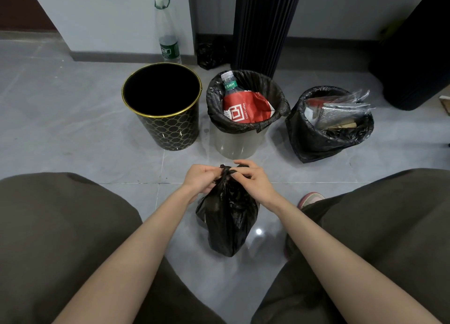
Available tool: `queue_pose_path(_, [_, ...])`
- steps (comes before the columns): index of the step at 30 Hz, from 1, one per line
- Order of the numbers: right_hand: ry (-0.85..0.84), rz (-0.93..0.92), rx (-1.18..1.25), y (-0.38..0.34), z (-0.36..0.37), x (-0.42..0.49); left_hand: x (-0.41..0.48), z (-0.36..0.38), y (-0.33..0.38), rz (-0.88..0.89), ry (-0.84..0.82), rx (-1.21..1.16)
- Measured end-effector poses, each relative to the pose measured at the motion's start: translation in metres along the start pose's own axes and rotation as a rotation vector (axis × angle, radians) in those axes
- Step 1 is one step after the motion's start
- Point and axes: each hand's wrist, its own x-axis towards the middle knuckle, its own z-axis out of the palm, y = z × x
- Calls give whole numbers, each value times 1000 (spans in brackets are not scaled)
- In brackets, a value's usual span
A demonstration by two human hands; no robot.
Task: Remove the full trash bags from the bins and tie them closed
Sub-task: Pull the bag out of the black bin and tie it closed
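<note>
Both forearms reach forward between the person's knees, wrists bent inward. The left hand (200,180) and right hand (250,177) pinch the gathered neck of a black trash bag (227,222), fingers curled tight on its knot, the bag resting on the floor (73,119) before three bins.

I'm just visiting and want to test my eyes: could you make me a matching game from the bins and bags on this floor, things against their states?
Things:
1. patterned black bin
2. clear bin
3. bag between the hands
4. right-hand bag

States:
A. lined, holds a bottle and red packaging
B. neck being knotted by both hands
C. no liner, nothing visible inside
D. open-topped, full, stands on the floor

Pairs: 1-C, 2-A, 3-B, 4-D
</note>
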Motion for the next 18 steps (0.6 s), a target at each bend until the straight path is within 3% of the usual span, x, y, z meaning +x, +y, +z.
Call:
queue_pose_path(7, [62, 199, 438, -2, -4, -10, 2, 3, -1, -59, 200, -176])
queue_pose_path(10, [71, 392, 633, 9, -1, -12, 7, 0, -5, -87, 267, -216])
queue_pose_path(15, [189, 751, 1168, 25, 0, -26, 13, -11, -19, -165, 408, -381])
queue_pose_path(18, [228, 680, 1230, 16, 6, -20, 7, -7, -12, -114, 416, -534])
